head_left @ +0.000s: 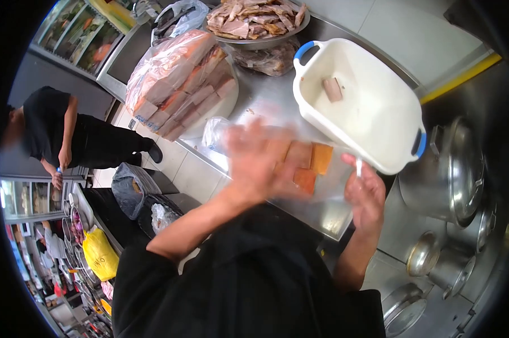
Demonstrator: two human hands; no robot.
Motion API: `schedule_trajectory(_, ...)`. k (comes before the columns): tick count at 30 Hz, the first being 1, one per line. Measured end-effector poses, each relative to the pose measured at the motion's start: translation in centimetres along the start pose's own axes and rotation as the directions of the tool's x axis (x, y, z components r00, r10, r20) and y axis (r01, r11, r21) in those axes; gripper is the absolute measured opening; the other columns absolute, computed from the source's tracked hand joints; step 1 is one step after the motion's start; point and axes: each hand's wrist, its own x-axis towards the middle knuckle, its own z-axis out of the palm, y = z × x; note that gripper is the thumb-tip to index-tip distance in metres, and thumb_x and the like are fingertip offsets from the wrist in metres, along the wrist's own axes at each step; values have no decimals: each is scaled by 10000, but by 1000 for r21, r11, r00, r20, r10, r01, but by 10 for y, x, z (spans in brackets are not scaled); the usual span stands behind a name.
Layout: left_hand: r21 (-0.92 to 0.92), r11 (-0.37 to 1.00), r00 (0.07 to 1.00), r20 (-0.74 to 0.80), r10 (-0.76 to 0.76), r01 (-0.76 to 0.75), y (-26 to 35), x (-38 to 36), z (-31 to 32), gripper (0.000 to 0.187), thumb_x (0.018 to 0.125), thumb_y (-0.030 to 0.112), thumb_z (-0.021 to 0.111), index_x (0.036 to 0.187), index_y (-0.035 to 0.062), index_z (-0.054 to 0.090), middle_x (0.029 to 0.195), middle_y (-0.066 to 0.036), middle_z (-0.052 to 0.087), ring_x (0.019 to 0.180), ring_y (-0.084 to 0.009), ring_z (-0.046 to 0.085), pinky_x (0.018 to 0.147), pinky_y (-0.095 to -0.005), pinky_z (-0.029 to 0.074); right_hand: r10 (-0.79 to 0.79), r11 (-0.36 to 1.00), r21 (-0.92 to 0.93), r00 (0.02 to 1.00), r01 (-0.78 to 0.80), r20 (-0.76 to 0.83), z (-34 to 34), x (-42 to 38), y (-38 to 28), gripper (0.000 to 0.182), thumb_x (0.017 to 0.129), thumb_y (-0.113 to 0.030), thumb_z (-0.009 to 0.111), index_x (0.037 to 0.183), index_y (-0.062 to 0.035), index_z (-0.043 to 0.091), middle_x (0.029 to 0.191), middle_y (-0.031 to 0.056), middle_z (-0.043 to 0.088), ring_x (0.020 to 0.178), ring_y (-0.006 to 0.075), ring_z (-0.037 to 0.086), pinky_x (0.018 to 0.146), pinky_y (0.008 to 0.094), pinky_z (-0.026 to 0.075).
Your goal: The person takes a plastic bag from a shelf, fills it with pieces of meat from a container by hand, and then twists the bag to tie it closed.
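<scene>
My left hand point(251, 160) is smeared by motion above the steel table, over the left side of a group of meat slabs. Its fingers are too blurred to read. Several flat slabs of orange-brown and pinkish meat point(322, 159) lie together on the metal. Just right of them, my right hand point(365, 194) is closed around a slim white handle point(359, 167); whatever it belongs to cannot be made out clearly. Beyond that hand stands a white tub point(378, 96) with blue grips, and one small piece of meat point(332, 89) lies inside it.
A large plastic-wrapped stack of meat blocks point(181, 84) stands at the table's left. Behind it, a metal bowl point(260, 39) is heaped with meat strips. Steel pots point(443, 169) stand at right. Another person point(80, 129) in dark clothes is at far left, near a yellow bag point(99, 254).
</scene>
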Motion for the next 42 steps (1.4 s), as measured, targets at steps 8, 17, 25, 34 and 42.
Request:
schedule_trajectory(8, -410, 289, 491, 571, -658, 865, -137, -24, -33, 224, 847, 183, 701, 764, -26, 712, 718, -114, 705, 628, -200, 649, 676, -325, 521, -24, 999, 28, 998, 26, -62, 2, 8, 2, 643, 899, -163, 693, 1427, 108, 446, 754, -64, 476, 633, 18, 369, 587, 197, 250)
schedule_trajectory(17, -657, -90, 581, 715, -389, 749, -85, 32, -100, 283, 905, 142, 676, 1094, -64, 631, 558, 20, 469, 412, -73, 361, 434, -255, 305, -237, 972, -22, 970, 236, -60, -8, 1, -20, 700, 855, -223, 704, 1368, 184, 458, 691, -61, 424, 600, 36, 353, 562, 209, 221)
schedule_trajectory(25, -412, -316, 397, 911, -112, 855, -88, 9, -85, 567, 843, -45, 599, 1394, -94, 474, 548, 12, 458, 386, -65, 349, 420, -231, 282, -230, 882, -471, 877, 5, -422, -8, -19, -1, 365, 869, -80, 744, 1202, 40, 655, 765, -46, 510, 691, 48, 426, 631, 209, 348)
schedule_trajectory(34, -407, -366, 424, 905, -37, 837, -77, 12, -82, 505, 822, -48, 641, 1315, -65, 530, 636, -20, 525, 459, -109, 449, 455, -257, 371, 213, 307, -942, 954, 139, 210, 120, 58, 60, 191, 812, -171, 709, 899, -1, 707, 966, 218, 692, 961, 384, 665, 864, 441, 526)
schedule_trajectory(42, -447, -338, 446, 891, -85, 828, -66, 16, -78, 398, 822, 37, 677, 1180, -98, 569, 652, -13, 509, 474, -94, 432, 465, -252, 352, 491, 32, -999, 871, -30, -10, 129, 129, 189, 1034, 693, -455, 846, 1535, -128, 342, 1573, 164, 355, 1467, 349, 314, 1153, 621, 260)
